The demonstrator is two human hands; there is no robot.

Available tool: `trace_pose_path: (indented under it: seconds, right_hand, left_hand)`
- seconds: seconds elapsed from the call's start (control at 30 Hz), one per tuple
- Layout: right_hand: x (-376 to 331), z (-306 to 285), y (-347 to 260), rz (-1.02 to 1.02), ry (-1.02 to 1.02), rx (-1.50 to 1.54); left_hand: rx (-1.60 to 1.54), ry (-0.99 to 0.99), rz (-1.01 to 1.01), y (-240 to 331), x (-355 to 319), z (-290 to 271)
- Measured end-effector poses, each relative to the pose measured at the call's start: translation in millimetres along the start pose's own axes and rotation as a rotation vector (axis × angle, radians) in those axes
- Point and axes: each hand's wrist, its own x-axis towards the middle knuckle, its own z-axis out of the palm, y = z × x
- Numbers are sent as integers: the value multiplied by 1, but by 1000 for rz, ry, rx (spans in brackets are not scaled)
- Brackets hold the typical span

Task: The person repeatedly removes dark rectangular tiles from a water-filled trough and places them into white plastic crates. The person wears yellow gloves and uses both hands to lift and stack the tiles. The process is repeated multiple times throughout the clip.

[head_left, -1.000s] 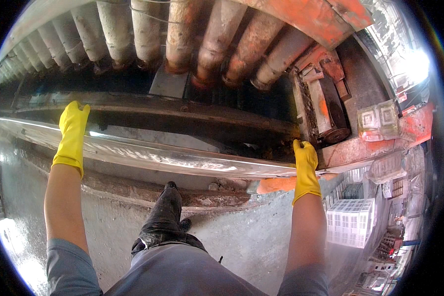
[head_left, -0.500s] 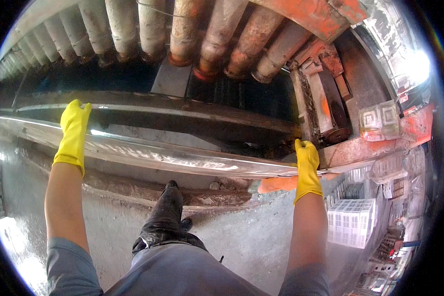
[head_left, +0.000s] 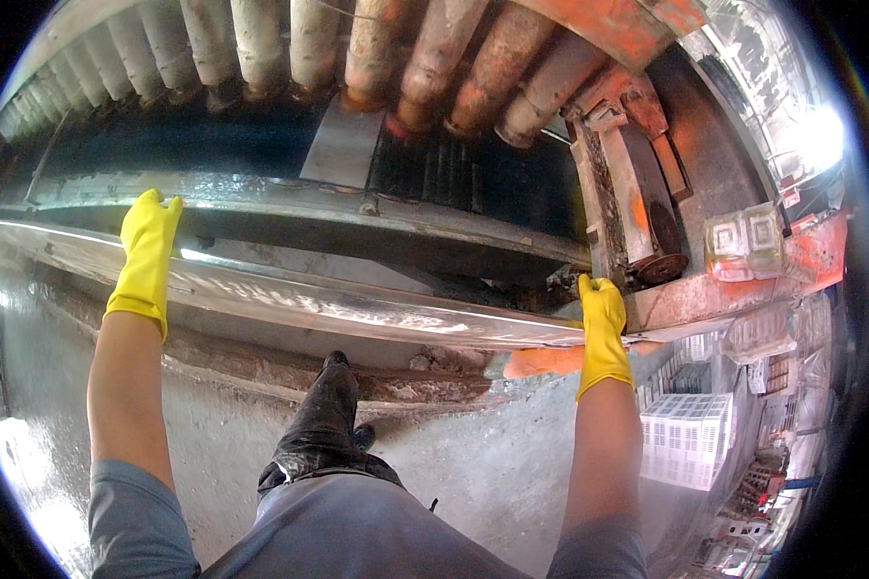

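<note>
A long, shiny metal panel [head_left: 357,302] spans the view from far left to right in front of my body. My left hand [head_left: 149,236], in a yellow rubber glove, closes over its upper edge on the left. At the right end, my right hand [head_left: 602,328], gloved the same way, is closed on that edge too. Both sets of fingertips are partly hidden behind the panel. Just beyond it runs a worn metal ledge [head_left: 290,198], with a gap between the two.
Behind the ledge stands a row of worn cylindrical rollers [head_left: 425,68] over a dark recess. Right of them are a rusty orange-marked frame [head_left: 637,193] and clear plastic containers [head_left: 743,241]. A white crate [head_left: 687,439] sits on the grey floor [head_left: 492,463] at lower right.
The ledge and recess beyond the panel look brighter. The rollers at the back sit slightly further right and higher in view. Both hands keep nearly the same place on the panel.
</note>
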Motion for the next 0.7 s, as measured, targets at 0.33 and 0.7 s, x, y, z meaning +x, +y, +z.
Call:
trace_pose_path:
  seconds: [0.33,0.7]
  right_hand:
    - [1,1,3,-36,35,-41]
    - [12,13,15,-7,21,47]
  left_hand:
    - [13,-22,-16,6,-3,-5]
    - [16,-40,-25,8,-4,-8]
